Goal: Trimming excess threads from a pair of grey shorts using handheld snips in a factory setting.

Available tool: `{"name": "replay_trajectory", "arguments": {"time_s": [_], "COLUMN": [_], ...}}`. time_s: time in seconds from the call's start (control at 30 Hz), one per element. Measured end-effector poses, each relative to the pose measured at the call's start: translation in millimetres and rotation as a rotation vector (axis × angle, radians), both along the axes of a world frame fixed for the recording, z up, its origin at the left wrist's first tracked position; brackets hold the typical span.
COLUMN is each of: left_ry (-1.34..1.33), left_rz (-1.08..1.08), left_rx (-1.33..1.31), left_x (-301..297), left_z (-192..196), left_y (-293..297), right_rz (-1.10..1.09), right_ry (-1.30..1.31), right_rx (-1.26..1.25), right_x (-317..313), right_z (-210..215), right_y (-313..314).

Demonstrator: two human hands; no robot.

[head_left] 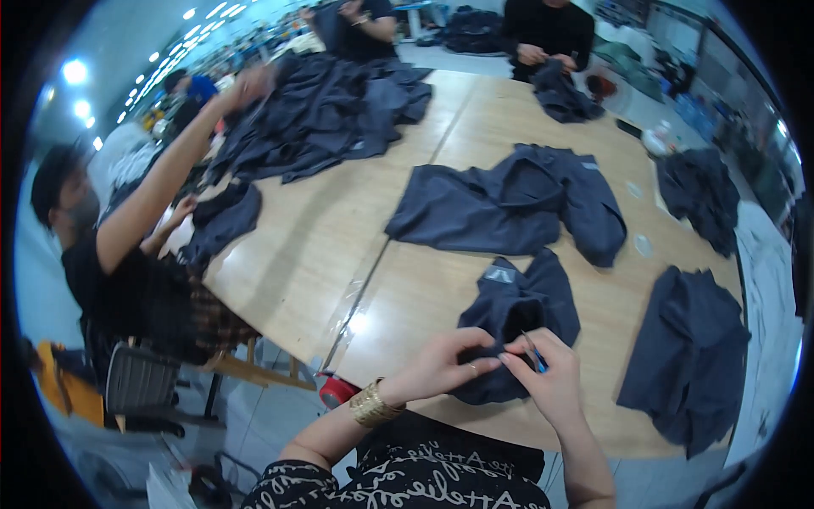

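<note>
A dark grey fabric garment (555,293) with a pale label lies bunched at the near edge of the table, right in front of me. My left hand (441,363), below a wide gold bracelet, pinches a fold of its cloth. My right hand (549,373) is closed around small blue-handled thread snips (540,363), whose thin dark tip points up and away. Its thumb and forefinger meet the left fingertips at the fabric. What lies between the fingertips is too small to make out.
Another dark garment (475,208) is spread just beyond, and one (687,356) lies to the right. A large garment pile (331,110) covers the far left. Co-workers sit or stand at the left and far sides. A red round object (337,391) hangs by the near table edge.
</note>
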State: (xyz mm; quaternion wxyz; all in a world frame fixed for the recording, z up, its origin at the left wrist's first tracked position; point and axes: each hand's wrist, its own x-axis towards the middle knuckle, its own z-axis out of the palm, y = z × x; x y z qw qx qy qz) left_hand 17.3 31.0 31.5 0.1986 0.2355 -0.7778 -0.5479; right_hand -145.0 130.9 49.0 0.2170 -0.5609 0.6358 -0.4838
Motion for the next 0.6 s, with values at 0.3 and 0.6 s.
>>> {"name": "replay_trajectory", "arguments": {"time_s": [0.3,0.6], "left_ry": [0.018,0.135], "left_rz": [-0.159,-0.09], "left_rx": [-0.099,-0.015], "left_x": [1.3,-12.4], "left_z": [-4.0,-13.3], "left_y": [3.3,16.3], "right_rz": [-0.014,-0.063], "right_ry": [-0.217,-0.108], "right_rx": [0.164,0.135], "right_x": [-0.6,-9.9], "right_z": [-11.2,-11.4], "right_y": [22.3,30.8]}}
